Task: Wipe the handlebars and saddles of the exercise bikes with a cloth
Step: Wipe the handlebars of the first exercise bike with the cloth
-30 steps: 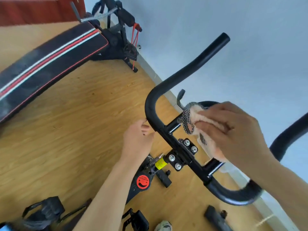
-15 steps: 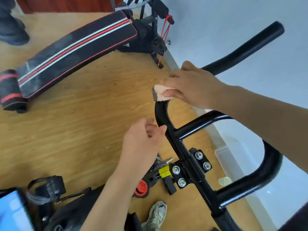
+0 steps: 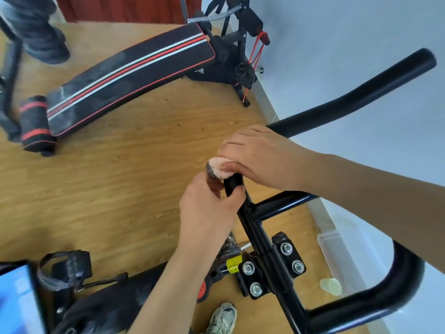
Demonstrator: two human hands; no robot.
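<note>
Head: right hand (image 3: 262,157) clamps cloth (image 3: 218,166) on handlebar (image 3: 251,225); left hand (image 3: 207,210) grips.

right hand (image 3: 261,160), palm down, clutches the cloth (image 3: 217,168), touching the left hand (image 3: 207,210) curled round the handlebar (image 3: 256,229).

"What have you got on?"

"A chunky sneaker (image 3: 222,318) on my foot, pale grey and cream with darker panels. My left hand (image 3: 207,213) and right hand (image 3: 260,160) are bare, forearms (image 3: 361,186) uncovered as far as I see."
</note>
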